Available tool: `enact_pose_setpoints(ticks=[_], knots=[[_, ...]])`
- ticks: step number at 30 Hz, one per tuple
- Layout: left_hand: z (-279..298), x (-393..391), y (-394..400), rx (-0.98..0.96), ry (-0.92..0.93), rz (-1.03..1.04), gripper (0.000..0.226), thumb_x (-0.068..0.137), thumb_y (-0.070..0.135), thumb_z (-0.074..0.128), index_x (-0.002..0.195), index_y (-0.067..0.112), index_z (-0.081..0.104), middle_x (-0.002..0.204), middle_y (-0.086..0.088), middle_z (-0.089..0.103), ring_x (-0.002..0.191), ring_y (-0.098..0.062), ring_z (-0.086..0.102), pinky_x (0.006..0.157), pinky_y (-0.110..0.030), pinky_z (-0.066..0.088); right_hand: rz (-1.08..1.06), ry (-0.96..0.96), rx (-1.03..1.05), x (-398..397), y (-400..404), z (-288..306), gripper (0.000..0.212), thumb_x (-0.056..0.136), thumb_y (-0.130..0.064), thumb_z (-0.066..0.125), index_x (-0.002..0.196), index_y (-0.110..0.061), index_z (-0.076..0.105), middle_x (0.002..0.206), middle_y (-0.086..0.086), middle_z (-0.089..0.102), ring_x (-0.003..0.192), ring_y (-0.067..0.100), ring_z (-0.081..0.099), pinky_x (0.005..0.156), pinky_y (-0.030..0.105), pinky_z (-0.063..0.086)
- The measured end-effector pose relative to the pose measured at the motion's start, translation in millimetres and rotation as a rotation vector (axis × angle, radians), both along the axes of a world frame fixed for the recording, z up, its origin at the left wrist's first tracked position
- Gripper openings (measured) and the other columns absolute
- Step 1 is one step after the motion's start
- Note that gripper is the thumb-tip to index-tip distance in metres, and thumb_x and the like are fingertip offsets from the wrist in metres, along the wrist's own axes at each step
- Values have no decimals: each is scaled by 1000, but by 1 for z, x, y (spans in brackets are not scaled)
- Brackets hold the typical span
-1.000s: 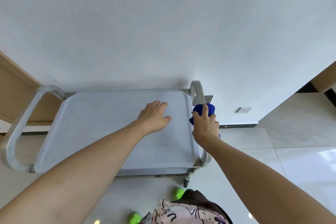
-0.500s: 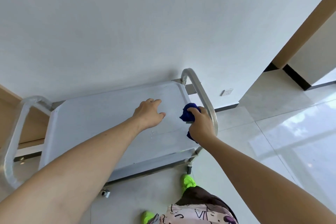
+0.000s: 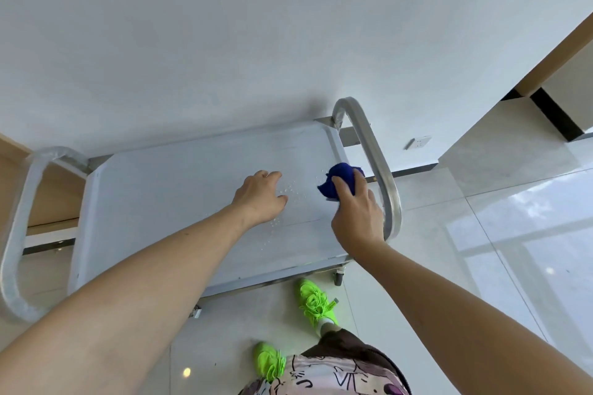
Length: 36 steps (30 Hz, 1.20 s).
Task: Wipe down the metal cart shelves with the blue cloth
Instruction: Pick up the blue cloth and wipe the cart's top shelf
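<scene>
The metal cart's top shelf (image 3: 167,202) lies flat below me, with tubular handles at the right (image 3: 375,154) and left (image 3: 19,234) ends. My right hand (image 3: 357,215) is closed around the bunched blue cloth (image 3: 340,181), pressing it on the shelf's right end just inside the right handle. My left hand (image 3: 261,197) rests palm down, fingers together, on the shelf's middle, a short gap left of the cloth. Small water droplets (image 3: 293,191) dot the metal between the two hands. Lower shelves are hidden under the top one.
The cart stands against a white wall (image 3: 256,42) on glossy floor tiles (image 3: 513,234). My green shoes (image 3: 316,301) are by the cart's near edge, close to a caster (image 3: 338,276). A wall socket (image 3: 420,141) and wooden trim (image 3: 561,48) are to the right; wooden furniture (image 3: 54,196) to the left.
My right hand has brought the cloth from the right handle inward onto the shelf surface. The view has shifted, showing more floor and my shoes. My left hand stays put.
</scene>
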<state>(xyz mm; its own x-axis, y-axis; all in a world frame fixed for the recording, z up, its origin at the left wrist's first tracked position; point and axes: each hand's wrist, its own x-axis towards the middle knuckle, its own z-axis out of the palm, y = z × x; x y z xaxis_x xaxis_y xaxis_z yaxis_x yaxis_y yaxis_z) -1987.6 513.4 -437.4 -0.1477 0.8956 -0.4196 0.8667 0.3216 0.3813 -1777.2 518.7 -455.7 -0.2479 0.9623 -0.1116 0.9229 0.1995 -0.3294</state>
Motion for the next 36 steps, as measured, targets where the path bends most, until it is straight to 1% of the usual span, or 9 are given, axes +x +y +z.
enact_pose_setpoints(ticks=[2, 4, 8, 12, 16, 20, 24, 29, 36], knots=[[-4, 2, 6, 23, -8, 11, 62, 92, 37, 53, 148, 19, 35, 152, -6, 36, 137, -28, 35, 107, -42, 39, 112, -114, -25, -3, -7, -10, 65, 97, -45, 55, 153, -31, 24, 164, 18, 16, 123, 40, 46, 89, 47, 44], [-8, 6, 11, 38, -20, 6, 61, 92, 36, 52, 147, 18, 36, 150, -6, 38, 135, -27, 37, 106, -42, 40, 114, -181, -130, -5, -13, -23, 72, 97, -62, 46, 156, -30, 18, 165, 17, 12, 134, 40, 38, 100, 50, 39], [-20, 8, 14, 2, -24, 10, 62, 91, 37, 53, 148, 19, 35, 152, -6, 37, 137, -26, 36, 107, -43, 39, 36, -145, -193, -6, -7, -41, 65, 101, -56, 42, 155, -22, 27, 163, 17, 20, 141, 39, 32, 108, 50, 34], [-36, 12, 12, -16, -3, 14, 60, 91, 39, 54, 145, 18, 40, 148, -6, 41, 135, -27, 37, 106, -44, 40, 159, -74, -214, -13, 1, -62, 54, 106, -43, 37, 155, -20, 31, 166, 16, 19, 149, 37, 19, 117, 49, 23], [-52, 19, 13, -40, -4, 1, 60, 93, 41, 53, 147, 20, 38, 156, -7, 33, 143, -26, 27, 112, -45, 33, 292, -129, -249, -12, -6, -88, 59, 104, -56, 24, 158, -34, 23, 170, 5, 7, 154, 33, -2, 122, 56, 0], [-64, 19, 26, -17, 40, -30, 62, 94, 42, 52, 150, 21, 33, 160, -9, 25, 147, -28, 19, 116, -43, 26, 328, -168, -190, 1, -4, -107, 70, 94, -71, 27, 157, -44, 17, 170, -4, 1, 155, 28, -7, 119, 58, -11], [-76, 13, 49, -20, 81, -25, 64, 95, 44, 50, 152, 24, 29, 162, -8, 19, 149, -30, 13, 118, -45, 21, 319, -116, -118, 2, 12, -119, 68, 95, -77, 12, 156, -48, 20, 169, -9, 7, 155, 24, -4, 120, 59, -7], [-95, -1, 69, -52, 91, 22, 63, 97, 41, 45, 154, 24, 23, 164, -8, 13, 150, -30, 8, 120, -46, 15, 298, -113, -28, -5, 33, -135, 66, 99, -73, 21, 158, -43, 20, 169, -4, 12, 155, 29, 2, 121, 63, 3], [-115, -29, 82, -103, 234, 15, 64, 98, 45, 40, 154, 32, 14, 165, 2, 4, 149, -31, 7, 116, -53, 23, 218, -126, -6, -29, 68, -145, 66, 100, -70, 21, 159, -42, 13, 170, 0, 10, 155, 34, 1, 119, 65, -1]])
